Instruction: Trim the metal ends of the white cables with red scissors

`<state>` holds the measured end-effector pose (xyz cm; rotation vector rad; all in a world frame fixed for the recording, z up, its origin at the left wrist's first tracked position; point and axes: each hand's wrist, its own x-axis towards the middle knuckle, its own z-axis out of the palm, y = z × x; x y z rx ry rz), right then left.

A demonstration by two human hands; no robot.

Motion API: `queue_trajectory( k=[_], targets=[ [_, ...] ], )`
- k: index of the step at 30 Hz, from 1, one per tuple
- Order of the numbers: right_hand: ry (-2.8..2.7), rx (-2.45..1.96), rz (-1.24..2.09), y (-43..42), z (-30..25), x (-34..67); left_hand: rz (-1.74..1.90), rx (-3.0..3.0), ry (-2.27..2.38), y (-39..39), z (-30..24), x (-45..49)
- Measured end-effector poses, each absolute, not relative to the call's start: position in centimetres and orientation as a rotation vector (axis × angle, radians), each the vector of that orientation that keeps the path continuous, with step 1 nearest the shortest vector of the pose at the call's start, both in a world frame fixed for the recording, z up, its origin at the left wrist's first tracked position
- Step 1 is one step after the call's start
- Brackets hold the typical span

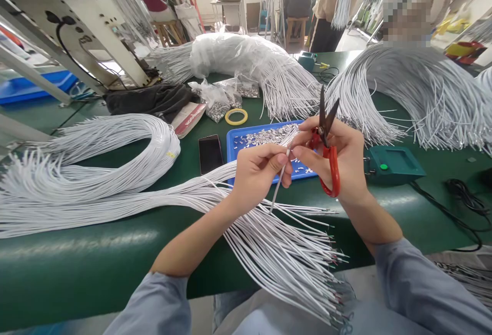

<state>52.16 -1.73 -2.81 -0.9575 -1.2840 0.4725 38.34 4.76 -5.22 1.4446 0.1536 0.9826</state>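
My left hand (255, 173) is closed, pinching a single white cable (277, 190) near its upper end. Red-handled scissors (333, 171) sit in my right hand (349, 163), their dark blades spread and pointing up. The thumb and forefinger of that hand meet at the cable's tip; whatever they pinch there is too small to make out. Under both hands lies a blue tray (230, 146) with many small metallic pieces in it. Below them, a loose bundle of white cables (277, 253) fans out towards my lap, with coloured wire ends showing.
A coiled cable bundle (154, 140) lies left, beside a phone (210, 154). Behind the tray are yellow tape (236, 116), bagged metal parts (217, 106) and a plastic-wrapped bundle (230, 50). A green device (400, 164) with a cord stands right, before another large bundle (418, 83).
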Motion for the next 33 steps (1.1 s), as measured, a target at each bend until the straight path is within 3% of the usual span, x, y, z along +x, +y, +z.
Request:
queue_trajectory(
  k=[9, 21, 33],
  targets=[
    [-1.3, -1.057, 0.445, -1.9, -2.8, 52.4, 1.035, 1.487, 0.162, 4.7, -5.1, 38.4],
    [-1.65, -1.336, 0.116, -1.6, -2.5, 53.4, 1.268, 1.598, 0.268, 6.1, -4.8, 37.6],
    [-1.76, -1.317, 0.178, -1.3, -2.9, 53.4, 1.295, 1.73, 0.244, 5.7, -4.6, 37.8]
  ],
)
